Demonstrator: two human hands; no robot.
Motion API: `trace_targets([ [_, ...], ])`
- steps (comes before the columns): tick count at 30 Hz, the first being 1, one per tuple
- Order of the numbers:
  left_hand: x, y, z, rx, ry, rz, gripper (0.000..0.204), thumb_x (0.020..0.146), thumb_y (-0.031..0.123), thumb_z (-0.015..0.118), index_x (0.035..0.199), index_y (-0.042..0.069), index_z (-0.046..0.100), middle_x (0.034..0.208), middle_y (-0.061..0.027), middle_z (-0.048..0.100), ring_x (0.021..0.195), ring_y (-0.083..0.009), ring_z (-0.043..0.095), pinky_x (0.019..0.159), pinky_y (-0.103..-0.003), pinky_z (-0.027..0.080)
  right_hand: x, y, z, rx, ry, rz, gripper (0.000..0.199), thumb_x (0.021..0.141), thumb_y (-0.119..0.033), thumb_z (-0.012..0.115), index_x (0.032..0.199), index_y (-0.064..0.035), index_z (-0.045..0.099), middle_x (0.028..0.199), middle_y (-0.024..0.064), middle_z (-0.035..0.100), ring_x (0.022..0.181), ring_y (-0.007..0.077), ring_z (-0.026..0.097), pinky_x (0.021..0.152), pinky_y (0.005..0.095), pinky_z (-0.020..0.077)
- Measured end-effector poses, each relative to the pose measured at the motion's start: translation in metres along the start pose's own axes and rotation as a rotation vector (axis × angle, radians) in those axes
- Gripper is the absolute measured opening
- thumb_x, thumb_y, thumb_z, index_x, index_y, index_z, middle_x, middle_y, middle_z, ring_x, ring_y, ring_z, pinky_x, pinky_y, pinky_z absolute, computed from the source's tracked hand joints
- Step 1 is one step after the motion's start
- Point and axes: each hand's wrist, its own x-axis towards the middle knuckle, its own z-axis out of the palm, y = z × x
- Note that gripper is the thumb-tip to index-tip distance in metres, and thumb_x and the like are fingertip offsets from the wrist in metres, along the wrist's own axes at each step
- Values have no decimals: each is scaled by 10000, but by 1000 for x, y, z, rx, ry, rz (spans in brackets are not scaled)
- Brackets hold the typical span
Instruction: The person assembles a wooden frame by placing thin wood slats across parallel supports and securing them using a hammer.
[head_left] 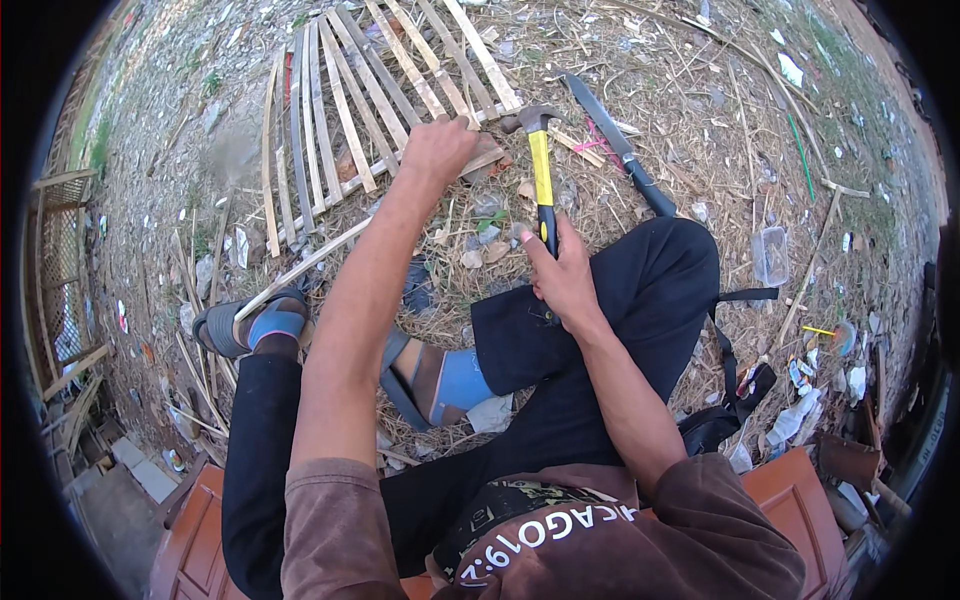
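Observation:
My right hand [565, 278] is wrapped around the lower grip of a claw hammer [542, 165] with a yellow and black handle. The hammer's metal head points away from me, just right of my left hand [440, 150]. The left fingers are closed at the near ends of the slats of a wooden slat frame [345, 105]; what they pinch is hidden. Thin pale slats fan away from me across a crosspiece. Below the left fingers a short block of wood [483, 162] shows. To the right of the hammer a large knife [610, 130] with a dark handle lies on the ground.
My sandalled feet rest below the frame, with a loose stick [305, 268] across the left sandal [222, 328]. Dry straw and litter cover the ground. A clear plastic container [770, 256] and a black strap [745, 295] lie right. I sit on a reddish-brown panelled board [795, 500].

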Motion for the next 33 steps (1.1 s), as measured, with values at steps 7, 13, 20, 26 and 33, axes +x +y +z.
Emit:
trace_targets([
  [7,15,-18,-3,-75,-80,129,112,821,107,671,906,66,731,1055,-92,643,1099,-282,641,874,-409,582,4,6,-1,-12,28,-51,325,963,-279,685,908,-24,491,712,85,508,658,200,515,617,393,417],
  [13,24,-21,-3,-149,-202,177,120,779,117,725,875,46,709,1047,-93,627,1103,-289,617,949,-403,546,5,9,0,-14,25,-55,334,955,-288,692,913,-22,495,704,82,502,641,209,503,610,404,412],
  [20,32,-28,1,-133,-207,203,116,760,74,724,873,64,702,1066,-85,629,1107,-289,612,957,-395,536,4,5,-2,-18,8,-9,336,950,-290,696,915,-28,488,700,79,495,637,206,499,605,401,408],
  [26,26,-30,-2,-202,-229,194,159,752,83,728,908,51,710,1058,-104,623,1097,-305,618,961,-407,530,4,9,-1,-1,15,-34,319,948,-274,693,910,-34,487,698,71,484,634,189,486,605,395,406],
  [33,27,-31,-15,-248,-312,178,237,741,102,714,967,34,741,1033,-126,621,1053,-323,633,950,-419,527,3,3,-3,6,-4,25,314,947,-267,695,916,-31,491,712,69,489,654,185,490,617,384,412],
])
